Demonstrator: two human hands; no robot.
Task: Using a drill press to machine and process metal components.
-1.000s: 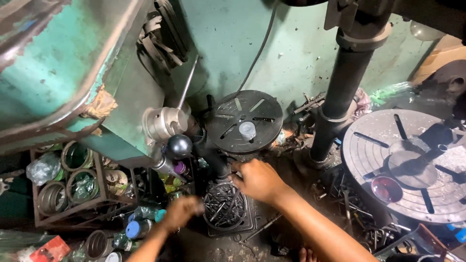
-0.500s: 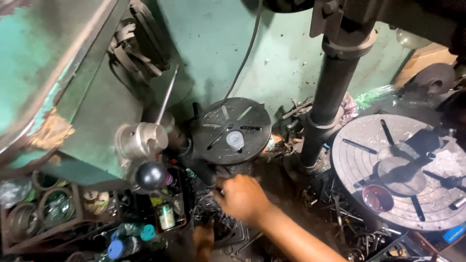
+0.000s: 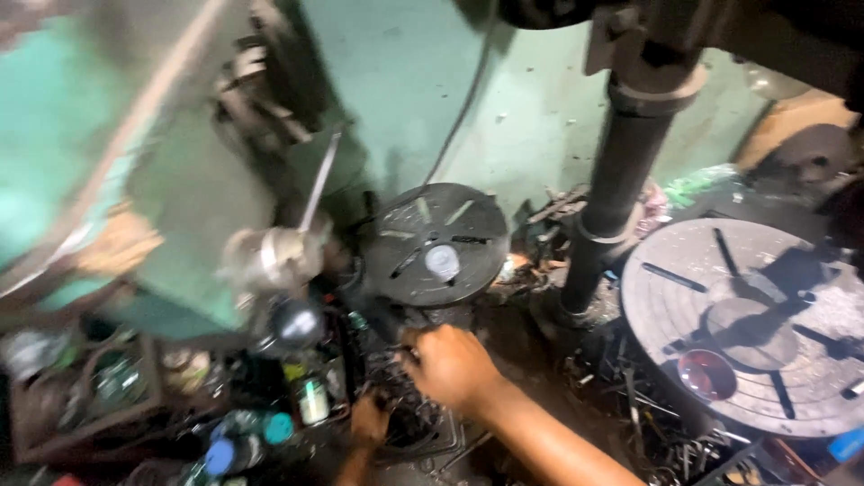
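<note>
Hands deep in square tray of dark metal scraps (image 3: pixel 423 423): right hand (image 3: pixel 450 364) curled, left hand (image 3: pixel 369 418) lower, grip unclear; sorting underway, calling next for firm pinch.

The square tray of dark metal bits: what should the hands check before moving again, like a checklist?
1. Right hand over the square tray of dark metal bits: ok.
2. Left hand at the tray's near edge: ok.
3. What either grip holds: cannot tell, picture blurred.
4. Dark slotted round metal plate just above the right hand, apart from it: ok.
5. Black upright steel column clear of both arms: ok.
</note>
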